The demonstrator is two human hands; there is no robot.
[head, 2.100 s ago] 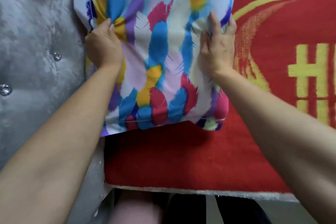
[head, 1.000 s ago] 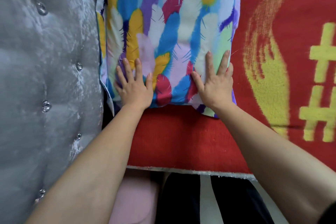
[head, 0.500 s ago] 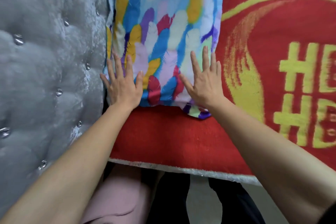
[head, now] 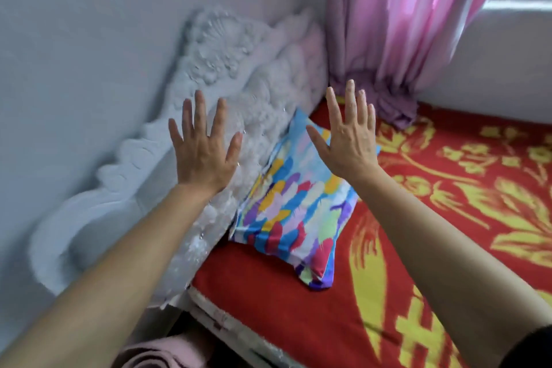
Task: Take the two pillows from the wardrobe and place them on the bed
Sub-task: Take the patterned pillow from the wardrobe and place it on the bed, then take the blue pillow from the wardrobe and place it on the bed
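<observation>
A pillow (head: 294, 203) with a bright feather print in blue, yellow, red and purple lies on the bed (head: 433, 263), which carries a red cover with yellow patterns. One long side of the pillow rests against the grey tufted headboard (head: 263, 92). My left hand (head: 203, 149) is raised in the air, fingers spread, in front of the headboard and left of the pillow. My right hand (head: 349, 140) is also raised with spread fingers, above the pillow's far end. Neither hand touches anything. Only one pillow is in view.
A pink curtain (head: 397, 33) hangs at the bed's far corner, bunched on the cover. A grey wall (head: 89, 24) stands behind the headboard. A window sill (head: 519, 6) shows at the upper right. The bed's near edge runs along the bottom left.
Both hands pressed flat on the pillow's near end before; now they are lifted off it and held up with fingers apart. The view has tilted up, showing the wall and curtain.
</observation>
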